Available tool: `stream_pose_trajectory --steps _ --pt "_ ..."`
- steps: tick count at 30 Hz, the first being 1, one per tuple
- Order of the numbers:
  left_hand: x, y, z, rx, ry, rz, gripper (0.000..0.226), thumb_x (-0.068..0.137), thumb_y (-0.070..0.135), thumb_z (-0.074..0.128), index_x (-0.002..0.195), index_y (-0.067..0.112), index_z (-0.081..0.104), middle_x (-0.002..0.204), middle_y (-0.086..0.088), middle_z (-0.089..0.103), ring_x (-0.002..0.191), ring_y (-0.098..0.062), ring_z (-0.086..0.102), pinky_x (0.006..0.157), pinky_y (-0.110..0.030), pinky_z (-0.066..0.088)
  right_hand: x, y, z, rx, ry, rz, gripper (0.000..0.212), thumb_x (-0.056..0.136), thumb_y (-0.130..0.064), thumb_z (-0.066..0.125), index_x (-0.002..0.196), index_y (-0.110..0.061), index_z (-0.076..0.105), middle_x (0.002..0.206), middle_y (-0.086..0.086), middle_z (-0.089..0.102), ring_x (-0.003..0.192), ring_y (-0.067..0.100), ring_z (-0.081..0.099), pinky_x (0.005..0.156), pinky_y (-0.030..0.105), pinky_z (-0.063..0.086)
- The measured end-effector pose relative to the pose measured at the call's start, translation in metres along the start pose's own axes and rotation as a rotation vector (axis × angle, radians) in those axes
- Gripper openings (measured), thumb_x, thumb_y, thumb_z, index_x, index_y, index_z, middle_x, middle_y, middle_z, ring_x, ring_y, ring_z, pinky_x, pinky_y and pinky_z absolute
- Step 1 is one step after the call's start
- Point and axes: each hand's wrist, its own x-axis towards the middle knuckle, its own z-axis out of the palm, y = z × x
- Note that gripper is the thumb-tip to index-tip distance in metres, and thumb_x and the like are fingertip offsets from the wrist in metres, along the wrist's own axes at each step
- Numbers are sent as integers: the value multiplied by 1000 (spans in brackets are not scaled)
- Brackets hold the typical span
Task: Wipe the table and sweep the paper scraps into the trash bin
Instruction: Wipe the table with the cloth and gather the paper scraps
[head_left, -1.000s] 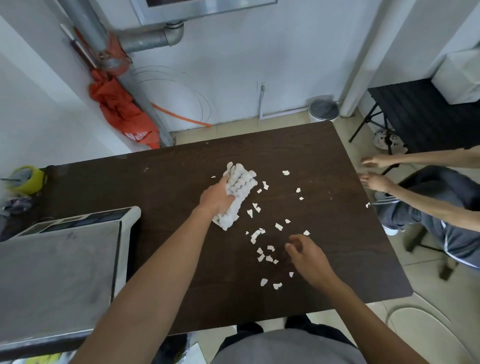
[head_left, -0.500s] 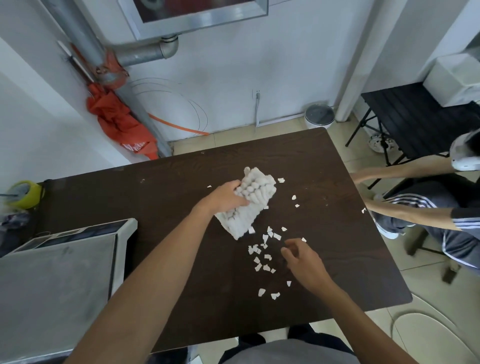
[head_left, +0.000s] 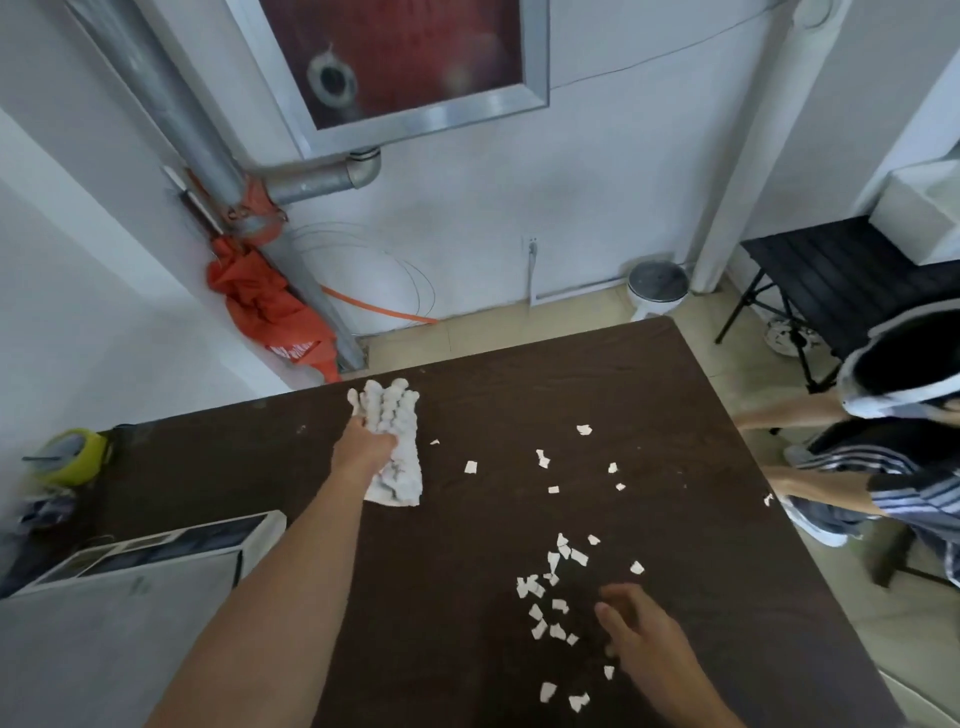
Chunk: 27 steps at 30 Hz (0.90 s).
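A white nubby cloth (head_left: 397, 447) lies on the dark brown table (head_left: 519, 395), near its far edge. My left hand (head_left: 363, 452) grips the cloth's left side and presses it on the wood. Several white paper scraps (head_left: 553, 587) are strewn to the right of the cloth, densest at the near right. My right hand (head_left: 636, 642) rests on the table just right of that cluster, fingers loosely spread and holding nothing. A small white trash bin (head_left: 657, 288) with a grey lid stands on the floor beyond the table's far right corner.
A grey and white device (head_left: 130, 597) fills the table's near left. A yellow-green cup (head_left: 72, 457) sits at the far left. A seated person (head_left: 883, 467) is close to the table's right edge. A black folding table (head_left: 831, 275) stands behind them.
My left hand has pushed the cloth away from me and leftward, toward the far edge, leaving scraps behind. My right hand has stayed by the near cluster. The view has tilted upward.
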Motion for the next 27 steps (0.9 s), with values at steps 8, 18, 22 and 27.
stream_pose_trajectory --steps 8,18,22,27 --pt "11 -18 3 86 41 15 69 92 33 68 152 16 39 144 -13 56 131 -38 53 108 -46 43 -10 -11 9 54 -15 -3 11 94 -25 63 105 -27 63 95 -4 70 64 10 69 54 16 49" --pt "-19 31 61 254 -82 349 69 95 31 60 157 27 30 132 -9 64 119 -33 61 95 -39 46 -16 -17 13 -10 -22 -6 6 93 -25 62 94 -29 66 83 -8 72 61 9 69 67 28 55" --pt "-44 50 100 341 -139 502 65 96 34 58 155 27 32 122 -9 65 111 -30 64 88 -39 50 -19 -19 20 -91 -7 -35 7 92 -29 62 89 -34 65 82 -11 71 68 3 67 79 30 54" --pt "-71 60 125 576 -185 757 59 97 31 56 153 24 36 123 -12 59 113 -31 59 92 -42 49 -19 -23 22 -112 -38 -38 8 95 -34 57 96 -33 64 89 -13 69 76 6 67 81 32 54"
